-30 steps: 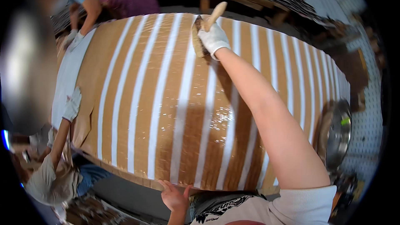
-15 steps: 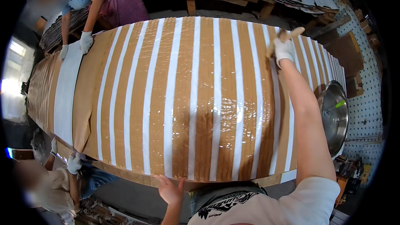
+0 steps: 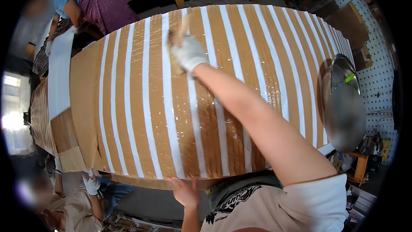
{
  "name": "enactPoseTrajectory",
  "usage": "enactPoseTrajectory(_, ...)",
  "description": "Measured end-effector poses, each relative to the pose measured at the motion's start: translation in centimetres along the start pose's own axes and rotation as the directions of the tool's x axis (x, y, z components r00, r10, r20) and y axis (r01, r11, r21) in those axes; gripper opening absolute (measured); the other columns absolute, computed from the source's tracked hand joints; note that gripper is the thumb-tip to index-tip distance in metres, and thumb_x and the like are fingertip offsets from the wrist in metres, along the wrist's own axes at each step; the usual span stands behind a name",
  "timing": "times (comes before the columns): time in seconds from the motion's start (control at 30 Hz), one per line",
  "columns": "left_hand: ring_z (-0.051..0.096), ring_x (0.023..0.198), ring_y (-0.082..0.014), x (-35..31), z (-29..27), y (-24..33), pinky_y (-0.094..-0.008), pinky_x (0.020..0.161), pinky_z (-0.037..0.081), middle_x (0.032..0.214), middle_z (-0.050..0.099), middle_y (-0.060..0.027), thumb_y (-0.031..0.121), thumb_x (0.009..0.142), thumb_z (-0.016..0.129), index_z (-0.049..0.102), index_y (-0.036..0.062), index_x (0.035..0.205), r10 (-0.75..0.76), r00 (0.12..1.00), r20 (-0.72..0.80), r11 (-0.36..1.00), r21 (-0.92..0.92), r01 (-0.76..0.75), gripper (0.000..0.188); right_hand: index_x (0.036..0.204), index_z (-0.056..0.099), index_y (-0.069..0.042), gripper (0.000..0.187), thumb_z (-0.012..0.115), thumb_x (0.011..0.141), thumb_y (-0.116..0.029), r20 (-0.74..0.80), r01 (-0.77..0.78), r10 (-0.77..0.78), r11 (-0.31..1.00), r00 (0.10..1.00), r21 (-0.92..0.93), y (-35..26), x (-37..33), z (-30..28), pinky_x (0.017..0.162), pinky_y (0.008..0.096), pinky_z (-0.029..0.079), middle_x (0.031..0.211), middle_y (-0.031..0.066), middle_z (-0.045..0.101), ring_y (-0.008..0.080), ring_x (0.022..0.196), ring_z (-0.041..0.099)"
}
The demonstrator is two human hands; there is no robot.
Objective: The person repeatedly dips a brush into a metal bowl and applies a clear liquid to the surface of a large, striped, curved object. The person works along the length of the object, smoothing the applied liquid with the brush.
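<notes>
Here, my right hand (image 3: pixel 189 55) is wrapped round the brush (image 3: pixel 176 38) at eleven o'clock on the striped sheets (image 3: pixel 158 103); my left hand (image 3: pixel 185 193), spread and empty, is at six.

Print: dark lettering (image 3: pixel 231 203) | on: wearer's pale shirt (image 3: pixel 274 204) | wording: not clearly readable
</notes>
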State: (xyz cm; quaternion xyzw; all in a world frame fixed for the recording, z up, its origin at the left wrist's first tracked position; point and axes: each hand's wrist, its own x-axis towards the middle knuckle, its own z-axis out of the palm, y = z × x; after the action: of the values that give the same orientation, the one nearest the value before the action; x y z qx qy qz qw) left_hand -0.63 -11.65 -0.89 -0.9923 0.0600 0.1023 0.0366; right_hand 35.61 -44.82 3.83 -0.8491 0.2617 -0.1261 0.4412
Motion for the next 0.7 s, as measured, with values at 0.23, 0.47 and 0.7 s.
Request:
enactPoseTrajectory(0.23, 0.067, 0.094, -0.0464, 0.2, -0.2, -0.4, -0.0459, 0.074, 0.055, 0.144, 0.037, -0.0399, 0.059, 0.086, 0.065, 0.044, -0.0171, 0.133, -0.002, 1.0, -0.006, 0.999, -0.045, 0.001, 0.091, 0.099, 0.069, -0.004, 0.037, 0.059, 0.089, -0.038, -0.474, -0.082, 0.074, 0.997, 0.878, 0.005, 19.9, -1.7, -22.7, 0.076, 0.0445, 0.052, 0.087, 0.0186, 0.071, 0.0335, 0.086, 0.07)
enactPoseTrajectory(0.47, 0.069, 0.079, -0.0405, -0.4, 0.9, -1.0, -0.0413, 0.067, 0.056, 0.142, 0.042, -0.0387, 0.065, 0.085, 0.063, 0.048, -0.0164, 0.13, 0.021, 0.998, -0.06, 0.998, 0.06, -0.017, 0.095, 0.099, 0.071, 0.001, 0.041, 0.059, 0.085, -0.035, -0.568, -0.304, 0.01, 0.851, 0.823, -0.427, 15.6, 0.0, -24.2, 0.08, 0.0493, 0.054, 0.096, 0.026, 0.07, 0.039, 0.093, 0.069)
enactPoseTrajectory(0.7, 0.07, 0.077, -0.0389, 0.1, 0.5, -0.1, -0.0388, 0.061, 0.056, 0.14, 0.044, -0.0375, 0.069, 0.085, 0.059, 0.047, -0.016, 0.131, 0.067, 0.991, -0.117, 0.998, 0.025, -0.065, 0.098, 0.098, 0.066, 0.002, 0.036, 0.057, 0.089, -0.032, 0.068, 0.029, -0.029, 1.0, 0.997, -0.002, -4.6, -7.0, -0.6, 0.081, 0.0473, 0.054, 0.094, 0.0249, 0.067, 0.0363, 0.092, 0.068)
